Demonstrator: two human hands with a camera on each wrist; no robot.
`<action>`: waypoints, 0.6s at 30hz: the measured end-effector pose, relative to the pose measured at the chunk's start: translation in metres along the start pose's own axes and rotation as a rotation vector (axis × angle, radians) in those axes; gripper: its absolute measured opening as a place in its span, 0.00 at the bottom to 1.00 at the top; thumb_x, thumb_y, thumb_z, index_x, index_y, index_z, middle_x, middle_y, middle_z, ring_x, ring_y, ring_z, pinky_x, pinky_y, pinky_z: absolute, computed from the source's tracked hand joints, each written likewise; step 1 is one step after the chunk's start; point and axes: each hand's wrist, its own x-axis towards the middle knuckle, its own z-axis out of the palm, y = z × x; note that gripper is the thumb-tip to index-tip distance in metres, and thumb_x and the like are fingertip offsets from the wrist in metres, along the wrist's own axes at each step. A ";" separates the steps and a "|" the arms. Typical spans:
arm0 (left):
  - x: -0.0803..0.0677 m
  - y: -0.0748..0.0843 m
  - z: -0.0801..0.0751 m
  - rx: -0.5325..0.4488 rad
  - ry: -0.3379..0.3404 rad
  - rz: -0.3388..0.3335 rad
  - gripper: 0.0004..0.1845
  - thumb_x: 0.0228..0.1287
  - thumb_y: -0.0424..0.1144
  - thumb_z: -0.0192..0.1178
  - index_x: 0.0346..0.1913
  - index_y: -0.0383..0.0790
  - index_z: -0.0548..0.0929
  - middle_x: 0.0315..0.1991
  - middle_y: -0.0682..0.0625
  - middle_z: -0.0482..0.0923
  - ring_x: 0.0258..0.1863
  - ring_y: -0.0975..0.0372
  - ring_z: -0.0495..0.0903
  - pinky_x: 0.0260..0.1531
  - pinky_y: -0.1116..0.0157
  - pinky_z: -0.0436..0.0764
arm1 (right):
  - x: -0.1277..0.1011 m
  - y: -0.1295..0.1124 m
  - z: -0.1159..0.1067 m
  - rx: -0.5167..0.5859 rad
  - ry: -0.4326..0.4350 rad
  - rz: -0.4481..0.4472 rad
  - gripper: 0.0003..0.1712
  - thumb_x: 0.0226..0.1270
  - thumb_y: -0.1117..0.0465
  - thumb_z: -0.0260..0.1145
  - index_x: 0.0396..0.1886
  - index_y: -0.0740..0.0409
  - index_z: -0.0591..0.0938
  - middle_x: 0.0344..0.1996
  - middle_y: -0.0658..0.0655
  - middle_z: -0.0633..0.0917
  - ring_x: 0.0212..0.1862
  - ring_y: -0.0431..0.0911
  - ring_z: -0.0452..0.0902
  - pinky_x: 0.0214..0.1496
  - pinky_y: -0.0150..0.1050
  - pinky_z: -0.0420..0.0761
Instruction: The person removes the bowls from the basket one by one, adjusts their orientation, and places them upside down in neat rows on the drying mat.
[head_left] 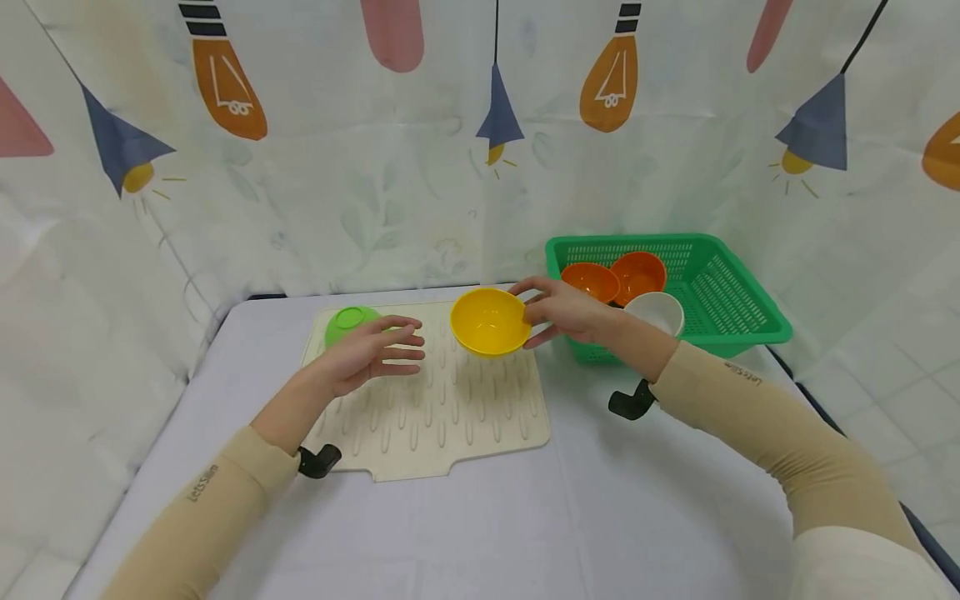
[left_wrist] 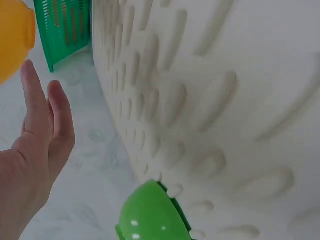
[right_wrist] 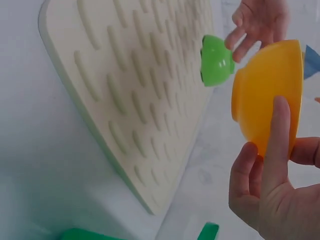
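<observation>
My right hand grips a yellow bowl by its right rim and holds it above the far part of a cream ridged drying mat. In the right wrist view the fingers press the yellow bowl's outer wall. My left hand hovers over the mat with fingers straight, holding nothing. A green bowl lies upside down on the mat's far left corner, just behind that hand. The left wrist view shows the green bowl and the left hand apart from it.
A green plastic basket stands to the right of the mat, holding two orange bowls and a white bowl. The table has a pale cloth. A printed curtain closes in the back and sides.
</observation>
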 end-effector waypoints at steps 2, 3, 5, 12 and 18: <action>0.005 -0.001 0.008 -0.029 -0.007 -0.001 0.34 0.81 0.44 0.54 0.78 0.30 0.55 0.73 0.25 0.57 0.70 0.33 0.64 0.57 0.52 0.81 | 0.002 0.002 0.004 0.002 -0.012 0.007 0.29 0.71 0.72 0.57 0.71 0.56 0.69 0.59 0.66 0.77 0.50 0.59 0.82 0.49 0.52 0.87; 0.007 -0.002 0.011 -0.041 -0.010 0.003 0.35 0.81 0.45 0.54 0.79 0.31 0.55 0.73 0.26 0.57 0.70 0.33 0.64 0.57 0.52 0.81 | 0.003 0.003 0.006 0.006 -0.018 0.011 0.29 0.71 0.72 0.57 0.70 0.56 0.69 0.59 0.66 0.77 0.50 0.59 0.81 0.48 0.51 0.87; 0.011 -0.002 0.019 -0.070 -0.016 0.005 0.36 0.80 0.48 0.55 0.79 0.33 0.54 0.72 0.27 0.59 0.70 0.33 0.65 0.57 0.52 0.81 | 0.004 0.005 0.010 0.015 -0.026 0.021 0.29 0.71 0.73 0.57 0.70 0.56 0.69 0.59 0.66 0.78 0.51 0.58 0.81 0.48 0.51 0.87; 0.021 -0.005 0.033 -0.105 -0.072 -0.002 0.34 0.81 0.50 0.53 0.77 0.34 0.58 0.68 0.31 0.67 0.62 0.42 0.77 0.59 0.49 0.78 | 0.007 0.013 0.018 0.048 -0.043 0.035 0.30 0.70 0.73 0.57 0.71 0.57 0.68 0.60 0.66 0.77 0.52 0.57 0.80 0.49 0.50 0.87; 0.026 -0.011 0.034 -0.129 -0.104 0.009 0.30 0.83 0.46 0.51 0.75 0.29 0.60 0.64 0.33 0.71 0.57 0.47 0.81 0.62 0.46 0.74 | 0.009 0.019 0.019 0.078 -0.044 0.053 0.31 0.71 0.73 0.57 0.72 0.57 0.68 0.60 0.65 0.77 0.51 0.57 0.80 0.49 0.50 0.87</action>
